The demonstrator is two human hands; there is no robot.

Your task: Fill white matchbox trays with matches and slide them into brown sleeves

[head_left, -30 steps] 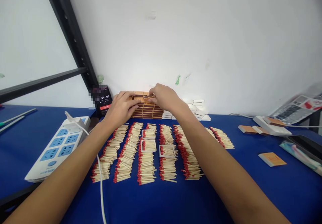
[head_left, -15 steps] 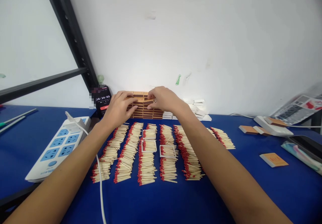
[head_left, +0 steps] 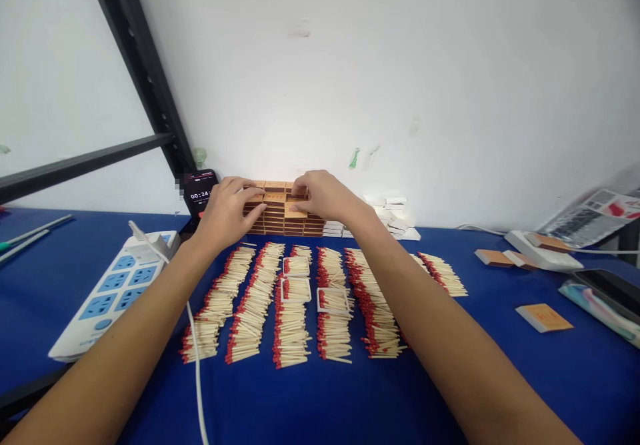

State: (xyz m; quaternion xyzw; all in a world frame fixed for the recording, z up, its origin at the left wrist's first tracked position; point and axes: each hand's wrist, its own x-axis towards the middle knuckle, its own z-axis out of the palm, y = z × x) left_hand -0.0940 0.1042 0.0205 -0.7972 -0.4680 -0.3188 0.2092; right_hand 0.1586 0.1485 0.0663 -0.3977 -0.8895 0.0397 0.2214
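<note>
Against the wall stands a stack of orange matchboxes (head_left: 274,211) with dark striking sides. My right hand (head_left: 320,195) pinches one matchbox (head_left: 295,212) between thumb and fingers, tilted so that its orange face shows at the front of the stack. At the stack's left end is my left hand (head_left: 230,208), fingers spread and thumb apart, its fingertips by the upper boxes. Whether they touch is hard to tell. Closer to me lie rows of red-tipped matches (head_left: 293,338). White trays (head_left: 296,290) filled with matches rest on two of the rows.
White trays (head_left: 395,218) are piled right of the stack. A phone (head_left: 200,190) showing a timer leans at the left, behind a power strip (head_left: 113,285) whose white cable (head_left: 200,378) runs forward. Loose matchboxes (head_left: 544,317) lie at the right. A black metal frame (head_left: 145,65) rises on the left.
The matchbox in my right hand has tipped forward and down, showing its orange face. My left hand has drawn slightly left, away from the middle boxes.
</note>
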